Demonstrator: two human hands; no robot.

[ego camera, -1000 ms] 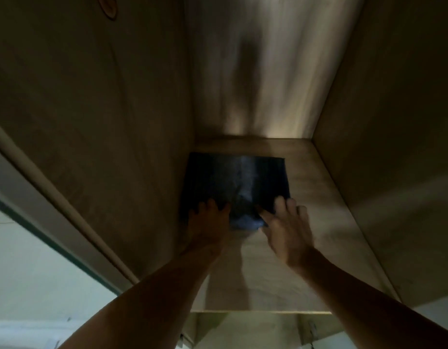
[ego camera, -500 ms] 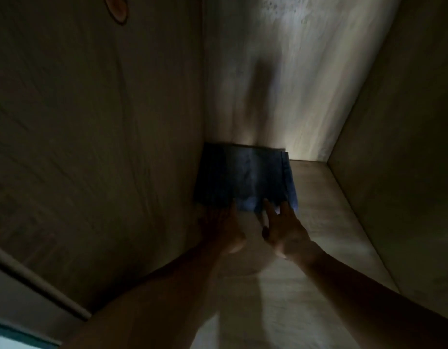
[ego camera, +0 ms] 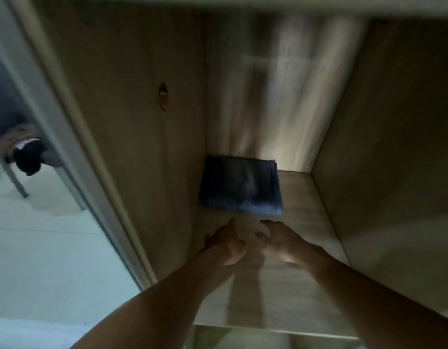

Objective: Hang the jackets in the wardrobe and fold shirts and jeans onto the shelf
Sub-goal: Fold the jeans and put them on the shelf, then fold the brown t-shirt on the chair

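The left hand [ego camera: 224, 244] hangs over the pale wooden wardrobe shelf [ego camera: 303, 222] with its fingers loosely spread and nothing in them, just short of the folded dark blue denim jeans [ego camera: 240, 185]. The right hand [ego camera: 283, 241] hovers beside it, nearly touching it, fingers relaxed and likewise holding nothing; motion blur smears the fingertips of both hands. Half a second ago both hands had their fingertips on the near edge of the jeans; now they have drawn back and a strip of bare shelf shows between fingers and cloth. The jeans have slid deeper since a second ago and now lie flat in the back left corner of the shelf, against the left side panel and close to the rear wall. A small oval hole [ego camera: 163, 96] sits in the left panel above them. Outside the wardrobe, past its grey door frame [ego camera: 66, 152], a dark garment [ego camera: 28, 157] hangs off a grey-legged bench [ego camera: 13, 177] on the white floor. No writing or label can be read anywhere.
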